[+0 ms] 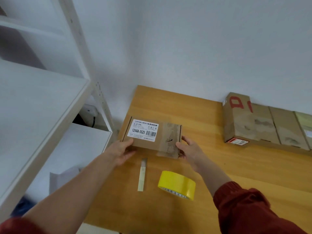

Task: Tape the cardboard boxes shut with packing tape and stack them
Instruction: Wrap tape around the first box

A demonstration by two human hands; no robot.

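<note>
A small brown box [152, 137] sits low over the near left part of the wooden tabletop [236, 166]; I cannot tell if it touches the wood or is held just above it. It has a white label [143, 130] with black bars on top and a strip of old clear tape across its right side. The two hands are apart, one at each end of the box. The left hand [120, 153] grips the near left corner with its thumb on top. The right hand [189, 149] grips the right end. Just in front of the box lies a thin pale cutter [142, 174]. Beside the cutter, to the right, a yellow tape roll [176, 184] stands on its edge. Far to the right, a row of bigger boxes [263, 125] lies along the wall. A white shelf [42, 92] stands to the left.
</note>
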